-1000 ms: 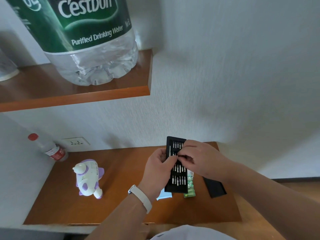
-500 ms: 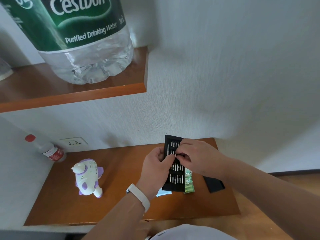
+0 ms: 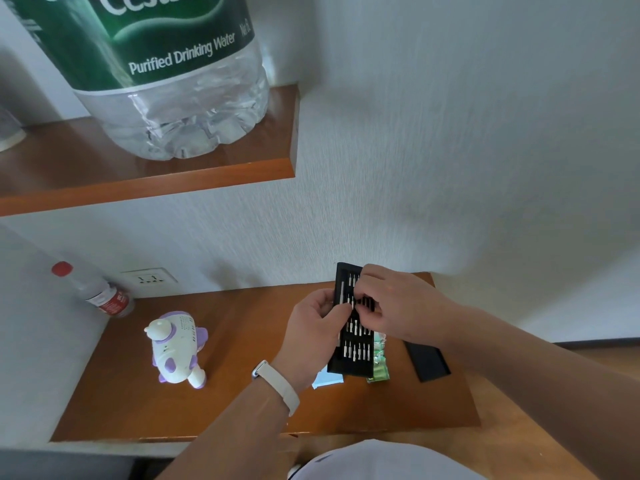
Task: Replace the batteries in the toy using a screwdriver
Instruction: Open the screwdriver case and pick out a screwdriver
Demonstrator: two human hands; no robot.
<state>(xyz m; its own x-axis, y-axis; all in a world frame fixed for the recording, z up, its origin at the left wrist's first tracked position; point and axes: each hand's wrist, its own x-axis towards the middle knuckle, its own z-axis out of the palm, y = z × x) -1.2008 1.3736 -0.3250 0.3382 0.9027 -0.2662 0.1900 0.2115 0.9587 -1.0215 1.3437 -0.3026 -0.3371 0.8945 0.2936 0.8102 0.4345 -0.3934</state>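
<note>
A white and purple toy (image 3: pixel 177 348) stands upright on the left part of the wooden desk (image 3: pixel 242 403), apart from both hands. My left hand (image 3: pixel 313 329) grips the left edge of a black screwdriver bit case (image 3: pixel 353 355), holding it tilted above the desk. Rows of silver bits show in the case. My right hand (image 3: pixel 398 306) reaches over the case's upper half, and its fingertips pinch at a bit in the middle rows. A green pack of batteries (image 3: pixel 380 368) lies partly under the case.
A black lid (image 3: pixel 427 363) lies on the desk to the right of the case. A pale blue card (image 3: pixel 325 380) peeks out below it. A small red-capped bottle (image 3: pixel 100 294) leans by a wall socket (image 3: pixel 149 278). A large water bottle (image 3: pixel 166 71) stands on a wooden shelf (image 3: pixel 149 181) overhead.
The view has shifted slightly. Both hands stay on the bit case, and my right fingertips have kept working at the middle rows of bits.
</note>
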